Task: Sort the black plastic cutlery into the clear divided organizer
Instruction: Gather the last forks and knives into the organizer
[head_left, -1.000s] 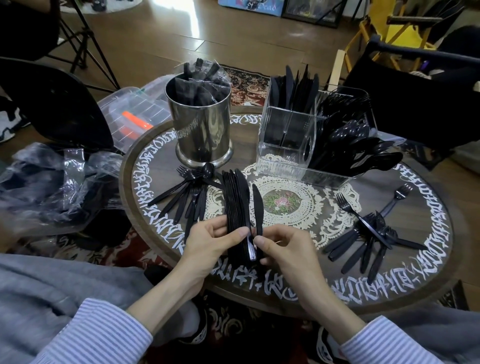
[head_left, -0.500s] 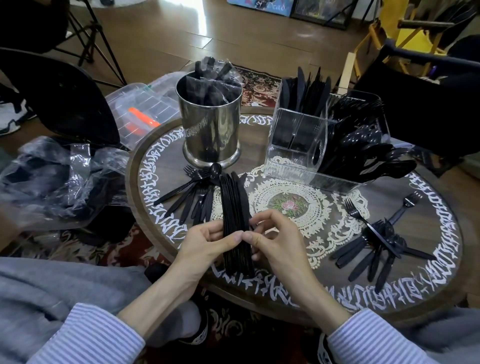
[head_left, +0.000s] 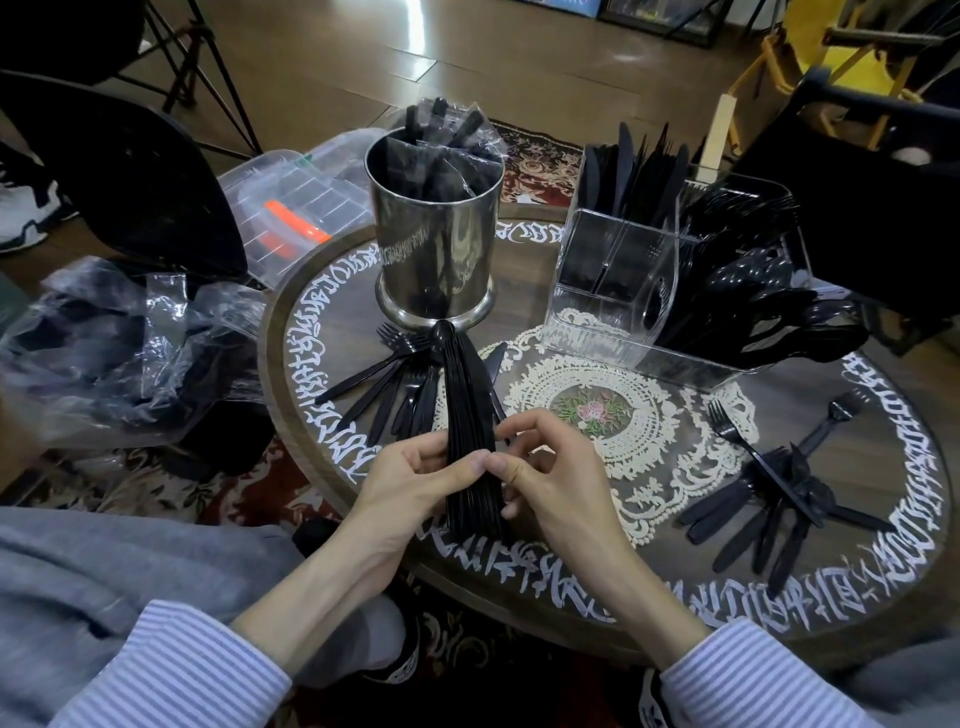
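Over the table's near edge, both hands (head_left: 470, 483) grip a tight, glossy stack of black knives (head_left: 467, 415).

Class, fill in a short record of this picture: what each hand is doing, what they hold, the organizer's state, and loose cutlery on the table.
left hand: grips the knife stack
right hand: pinches the same stack
knife stack: black, bunched, lying over the table edge
organizer: clear, divided, already holding knives and other black cutlery
loose forks, left: beside the metal cup
loose pile, right: forks and other pieces, untouched
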